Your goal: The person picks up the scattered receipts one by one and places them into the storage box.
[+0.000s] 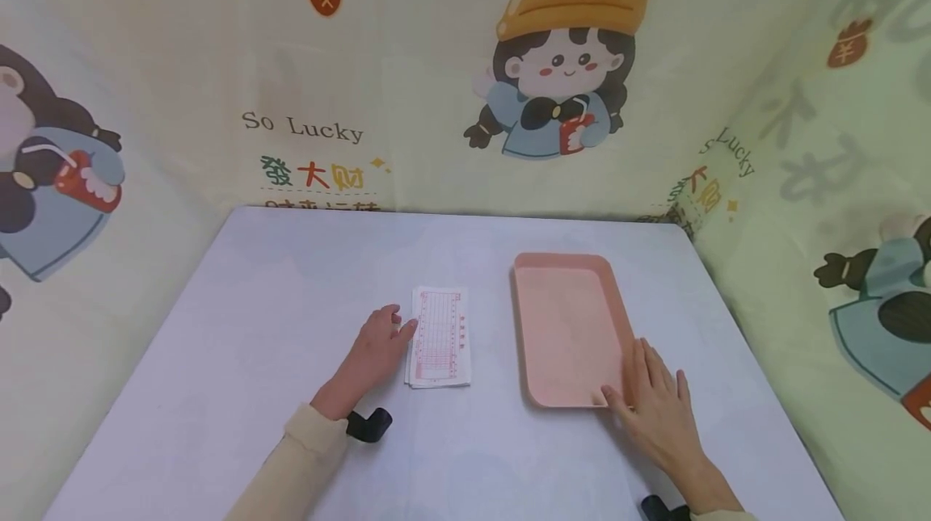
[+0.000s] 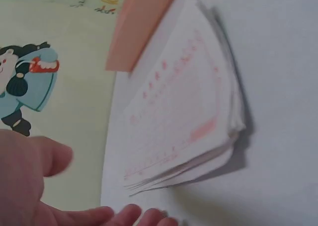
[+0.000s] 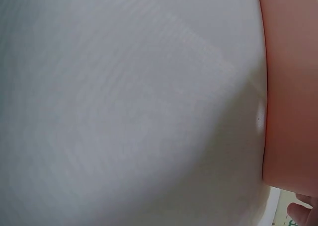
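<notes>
We see red-printed paper forms [image 1: 440,339] stacked just right of the left hand [image 1: 372,353], the nearer one, its fingers loosely parted around nothing; their long axis runs away from the person. The right hand [image 1: 660,408], fingers extended, rests at a pink tray's [image 1: 567,327] edge.

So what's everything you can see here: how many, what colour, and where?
table: one, white, lower part of the head view
tray: one, pink, right half of the table
paper slips: one stack, white with red print, left of the tray
cartoon-print cloth: count unclear, pale, behind and beside the table
wrist cameras: two, black, at the wrists
sleeves: two, cream, on the forearms
left hand: one, bare, beside the slips
right hand: one, bare, at the tray's near right corner
</notes>
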A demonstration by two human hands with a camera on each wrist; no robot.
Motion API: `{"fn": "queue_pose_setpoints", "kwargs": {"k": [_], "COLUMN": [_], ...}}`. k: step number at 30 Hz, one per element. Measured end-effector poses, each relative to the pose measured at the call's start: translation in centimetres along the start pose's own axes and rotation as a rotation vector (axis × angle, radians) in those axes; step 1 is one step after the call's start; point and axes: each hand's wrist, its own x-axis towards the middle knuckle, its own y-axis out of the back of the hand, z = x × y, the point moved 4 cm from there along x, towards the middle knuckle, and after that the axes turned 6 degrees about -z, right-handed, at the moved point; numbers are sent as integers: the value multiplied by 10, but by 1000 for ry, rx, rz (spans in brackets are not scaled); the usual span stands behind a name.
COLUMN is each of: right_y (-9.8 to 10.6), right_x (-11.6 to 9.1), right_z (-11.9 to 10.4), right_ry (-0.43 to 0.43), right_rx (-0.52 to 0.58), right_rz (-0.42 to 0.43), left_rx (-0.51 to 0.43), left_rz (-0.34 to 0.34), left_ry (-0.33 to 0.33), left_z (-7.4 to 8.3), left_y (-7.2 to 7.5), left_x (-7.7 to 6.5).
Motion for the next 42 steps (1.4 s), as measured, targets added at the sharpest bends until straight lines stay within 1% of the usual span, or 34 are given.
{"fn": "queue_pose_setpoints", "kwargs": {"k": [2, 4, 9, 11, 15, 18, 23, 24, 27, 31, 33, 35, 39, 42], "right_y": [0, -1, -1, -2, -2, -2, -2, -2, -2, -3, -3, -3, -3, -4], "right_x": [0, 0, -1, -1, -1, -1, -1, 0, 0, 0, 0, 0, 1, 0], "right_z": [0, 1, 2, 2, 2, 3, 2, 2, 1, 2, 2, 2, 2, 3], "right_ry": [1, 2, 2, 2, 7, 6, 2, 1, -4, -6, -4, -3, -6, -9], "right_rx": [2, 1, 6, 12, 11, 5, 14, 16, 18, 19, 18, 16, 20, 23], "right_rz": [2, 6, 13, 10, 14, 21, 11, 8, 3, 0, 3, 4, 1, -8], "left_rx": [-47, -81, -118, -112, -135, -159, -143, -130, -86, 7, 43, 59, 58, 42], "left_rz": [-8, -32, -108, -114, -116, -96, -23, -12, 32, 81, 95, 111, 136, 128], "left_ry": [41, 78, 166, 197, 253, 267, 288, 291, 267, 236, 239, 239, 229, 232], "left_z": [0, -1, -2, -3, -3, 0, 6, 7, 9, 10, 9, 9, 8, 6], "left_y": [0, 0, 1, 1, 1, -2, -4, -4, -5, -7, -9, -10, -10, -9], "left_x": [5, 10, 22, 25, 26, 25, 21, 20, 17, 19, 20, 21, 21, 20]}}
